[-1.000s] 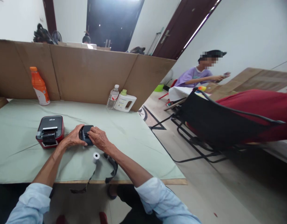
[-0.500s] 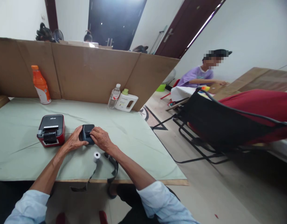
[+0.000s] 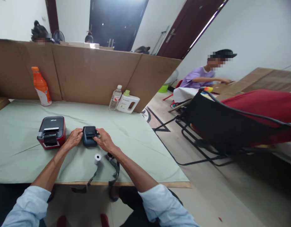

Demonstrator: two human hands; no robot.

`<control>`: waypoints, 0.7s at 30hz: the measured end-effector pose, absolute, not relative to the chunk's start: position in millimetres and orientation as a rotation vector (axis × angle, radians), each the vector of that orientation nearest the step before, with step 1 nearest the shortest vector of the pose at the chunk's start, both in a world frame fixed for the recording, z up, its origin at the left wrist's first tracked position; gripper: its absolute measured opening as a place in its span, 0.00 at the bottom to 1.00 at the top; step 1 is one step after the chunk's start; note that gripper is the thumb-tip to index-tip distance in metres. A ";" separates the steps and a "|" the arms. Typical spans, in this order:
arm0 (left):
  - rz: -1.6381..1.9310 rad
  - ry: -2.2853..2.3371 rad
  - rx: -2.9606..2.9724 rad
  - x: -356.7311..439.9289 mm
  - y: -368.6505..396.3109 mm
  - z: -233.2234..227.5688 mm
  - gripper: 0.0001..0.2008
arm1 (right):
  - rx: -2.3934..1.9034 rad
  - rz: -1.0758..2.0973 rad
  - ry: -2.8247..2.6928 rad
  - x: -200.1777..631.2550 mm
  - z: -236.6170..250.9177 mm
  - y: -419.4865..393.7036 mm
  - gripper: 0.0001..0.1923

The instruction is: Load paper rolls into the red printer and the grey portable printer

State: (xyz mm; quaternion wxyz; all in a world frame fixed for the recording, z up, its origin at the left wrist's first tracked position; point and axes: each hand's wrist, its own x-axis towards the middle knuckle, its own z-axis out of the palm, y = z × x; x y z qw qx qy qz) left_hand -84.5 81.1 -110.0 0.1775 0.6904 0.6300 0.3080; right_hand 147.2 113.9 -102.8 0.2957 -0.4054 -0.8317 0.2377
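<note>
Surface: pale green mat (image 3: 126, 138) on a table, cardboard partition (image 3: 88, 75) along the back edge, open floor to our right
Main item: small dark handheld printer (image 3: 89, 136) flat on the mat, just right of the red unit, between both hands
Left hand (image 3: 74, 138): fingers curled against the printer's left side, bracing it
Right hand (image 3: 105, 142): gripping the right side, fingertips up at the top edge near the lid seam
Lid state: looks shut as far as we can tell; hands cover the seam, so we cannot say whether it is latched
Paper roll (image 3: 97, 157): white, lying loose on the mat just below the printer, not inside it
Progress: our read is early; paper not loaded, roll untouched, lid not yet seen open
Left to do: as we judge it, open the lid, seat the roll, close up
Strap (image 3: 113, 168): dark, trails from under the right wrist over the table's near edge
Count, printers: 2, one dark handheld and one red-and-black desktop printer (image 3: 51, 131)
Count, paper rolls: 1
Count, bottles: 3 by the partition; orange bottle (image 3: 41, 85) at left, clear water bottle (image 3: 115, 97) touching or just beside a white jug (image 3: 128, 103)
Count, straps: 1
Others: a person in a purple shirt (image 3: 198, 77) seated at another table, well apart from us
</note>
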 end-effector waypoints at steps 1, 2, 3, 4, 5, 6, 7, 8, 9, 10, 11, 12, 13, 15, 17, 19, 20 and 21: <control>0.840 1.818 1.950 -83.0 82.2 -108.5 0.14 | -1.101 0.724 -2.196 147.4 -103.4 116.5 0.21; 0.816 1.849 1.944 -81.5 82.8 -107.3 0.13 | -1.109 0.806 -2.191 147.6 -103.4 118.9 0.19; 0.803 1.874 1.936 -80.1 83.1 -106.4 0.12 | -1.104 0.876 -2.192 147.9 -103.1 121.0 0.16; 0.801 1.891 1.929 -78.9 83.3 -105.8 0.12 | -1.090 0.930 -2.192 148.1 -102.6 122.6 0.13; 0.805 1.901 1.923 -77.9 83.3 -105.5 0.12 | -1.077 0.968 -2.189 148.3 -102.1 123.8 0.12; 0.809 1.910 1.917 -77.0 83.2 -105.4 0.12 | -1.067 0.993 -2.183 148.4 -101.7 124.5 0.11; 0.814 1.917 1.913 -76.3 83.2 -105.3 0.11 | -1.060 1.010 -2.176 148.5 -101.4 124.8 0.12; 0.822 1.920 1.910 -75.5 83.1 -105.4 0.11 | -1.058 1.019 -2.170 148.6 -101.3 124.7 0.12; 0.832 1.920 1.910 -74.8 82.9 -105.4 0.11 | -1.055 1.023 -2.165 148.5 -101.2 124.4 0.13; 0.843 1.916 1.912 -74.1 82.7 -105.3 0.11 | -1.051 1.023 -2.160 148.5 -101.1 124.0 0.13; 0.856 1.910 1.916 -73.3 82.5 -105.2 0.11 | -1.048 1.026 -2.151 148.6 -100.9 123.4 0.13; 0.868 1.902 1.921 -72.7 82.3 -104.9 0.11 | -1.048 1.031 -2.141 148.7 -100.7 122.6 0.12; 0.880 1.888 1.928 -72.2 82.1 -104.5 0.12 | -1.052 1.037 -2.132 149.0 -100.4 121.8 0.12; 0.908 1.838 1.937 -71.6 82.4 -103.5 0.13 | -1.073 1.037 -2.122 150.1 -99.4 119.9 0.11; 0.942 1.774 1.935 -71.8 83.1 -102.7 0.15 | -1.104 1.016 -2.128 151.6 -98.0 117.9 0.12; 0.984 1.727 1.922 -72.6 83.7 -102.8 0.17 | -1.124 0.989 -2.137 153.1 -96.3 116.1 0.12; 1.003 1.716 1.913 -73.1 83.7 -103.2 0.18 | -1.134 0.979 -2.140 153.6 -95.4 115.3 0.13; 1.022 1.711 1.906 -73.6 83.4 -104.0 0.18 | -1.142 0.972 -2.141 154.0 -94.3 114.6 0.13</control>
